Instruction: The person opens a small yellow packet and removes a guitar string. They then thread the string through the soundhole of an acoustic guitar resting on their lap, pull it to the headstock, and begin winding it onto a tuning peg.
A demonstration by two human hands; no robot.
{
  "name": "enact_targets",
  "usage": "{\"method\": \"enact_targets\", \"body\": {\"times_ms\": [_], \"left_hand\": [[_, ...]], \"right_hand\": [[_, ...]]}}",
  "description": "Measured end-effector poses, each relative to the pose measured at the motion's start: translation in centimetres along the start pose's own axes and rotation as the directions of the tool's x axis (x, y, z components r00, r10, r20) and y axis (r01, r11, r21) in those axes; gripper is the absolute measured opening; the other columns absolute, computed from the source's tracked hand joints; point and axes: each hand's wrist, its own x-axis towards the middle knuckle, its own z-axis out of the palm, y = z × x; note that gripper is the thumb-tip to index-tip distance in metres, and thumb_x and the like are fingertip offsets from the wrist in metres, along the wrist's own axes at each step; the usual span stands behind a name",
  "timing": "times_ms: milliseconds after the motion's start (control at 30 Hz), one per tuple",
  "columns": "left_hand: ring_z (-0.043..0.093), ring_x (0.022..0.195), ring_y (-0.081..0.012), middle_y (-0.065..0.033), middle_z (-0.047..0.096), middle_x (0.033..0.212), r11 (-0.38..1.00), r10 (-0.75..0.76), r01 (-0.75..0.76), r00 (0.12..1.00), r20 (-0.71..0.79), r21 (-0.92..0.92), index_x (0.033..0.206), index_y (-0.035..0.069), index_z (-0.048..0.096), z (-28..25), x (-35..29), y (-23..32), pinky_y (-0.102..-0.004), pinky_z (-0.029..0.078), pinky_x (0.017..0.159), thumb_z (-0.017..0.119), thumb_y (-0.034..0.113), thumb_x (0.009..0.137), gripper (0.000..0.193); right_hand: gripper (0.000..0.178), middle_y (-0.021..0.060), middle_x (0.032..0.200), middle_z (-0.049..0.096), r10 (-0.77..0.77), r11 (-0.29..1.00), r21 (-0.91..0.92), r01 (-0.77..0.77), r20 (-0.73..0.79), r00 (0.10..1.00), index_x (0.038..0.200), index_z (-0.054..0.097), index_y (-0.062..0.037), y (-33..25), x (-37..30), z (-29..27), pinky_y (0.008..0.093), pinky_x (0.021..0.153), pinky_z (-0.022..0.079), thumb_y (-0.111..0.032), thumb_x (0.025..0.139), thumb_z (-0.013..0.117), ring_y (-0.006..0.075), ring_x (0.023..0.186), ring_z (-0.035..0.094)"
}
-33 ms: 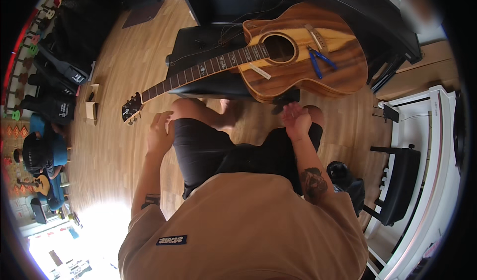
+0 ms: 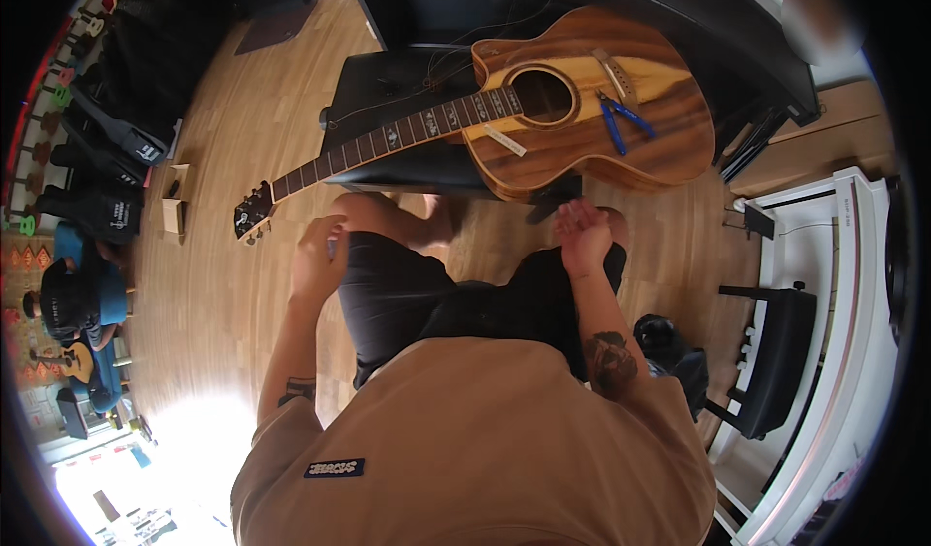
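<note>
An acoustic guitar (image 2: 582, 110) of brown wood lies face up on a black bench (image 2: 388, 90), its neck pointing left and its headstock (image 2: 254, 214) hanging past the bench edge. Blue-handled pliers (image 2: 621, 119) and a small white strip (image 2: 504, 141) rest on the guitar's top. My left hand (image 2: 315, 255) hovers beside my left knee, below the neck, with its fingers curled; whether something small is pinched in them is unclear. My right hand (image 2: 582, 236) is raised above my right knee, just under the guitar body, fingers apart and holding nothing.
I sit in black shorts and a tan shirt on a wooden floor (image 2: 213, 284). A white digital piano (image 2: 834, 284) with a black stool (image 2: 776, 352) stands at the right. Black bags (image 2: 107, 207) and small guitars line the left wall. A small cardboard box (image 2: 175, 207) sits on the floor.
</note>
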Motion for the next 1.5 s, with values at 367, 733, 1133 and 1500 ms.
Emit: {"method": "enact_targets", "body": {"times_ms": [367,733,1133,1500], "left_hand": [[0.051,0.141,-0.0372,-0.0228,0.044,0.155,-0.195,-0.470,0.646,0.599,0.648,-0.738,0.162,0.000,0.027,13.4,8.0,1.1,-0.0671,0.042,0.112,0.076,0.049,0.095,0.097],[0.042,0.149,-0.0401,-0.0173,0.047,0.158,-0.345,-0.339,0.605,0.632,0.697,-0.717,0.158,0.008,0.040,23.5,12.3,6.7,-0.0601,0.030,0.126,0.074,0.073,0.087,0.102],[0.044,0.148,-0.0426,-0.0190,0.038,0.164,-0.360,-0.219,0.605,0.685,0.695,-0.710,0.160,0.008,0.040,25.2,11.3,5.9,-0.0594,0.037,0.124,0.071,0.073,0.090,0.100],[0.051,0.141,-0.0380,-0.0153,0.048,0.158,-0.464,-0.170,0.573,0.691,0.703,-0.675,0.157,0.012,0.044,26.3,11.6,5.2,-0.0613,0.041,0.120,0.074,0.065,0.094,0.088]], "right_hand": [[0.067,0.0248,0.154,0.049,-0.463,0.848,-0.357,0.392,-0.137,0.876,0.155,0.039,0.0097,-13.4,7.2,-7.8,0.0484,0.123,0.039,-0.042,0.115,0.025,0.0362,0.143,0.050],[0.108,0.0245,0.142,0.053,-0.450,0.888,-0.156,0.432,-0.103,0.887,0.151,0.033,0.0179,-15.1,7.9,-5.9,0.0369,0.089,0.045,-0.070,0.096,0.062,0.0302,0.120,0.058],[0.115,0.0168,0.139,0.059,-0.398,0.873,-0.306,0.379,0.002,0.918,0.147,0.041,0.0128,-15.3,7.7,-4.1,0.0311,0.070,0.036,-0.074,0.082,0.078,0.0238,0.119,0.060],[0.095,0.0058,0.157,0.055,-0.341,0.886,-0.323,0.334,0.035,0.939,0.157,0.050,-0.0165,-13.8,8.2,0.3,0.0450,0.110,0.032,-0.072,0.084,0.074,0.0276,0.141,0.050]]}}
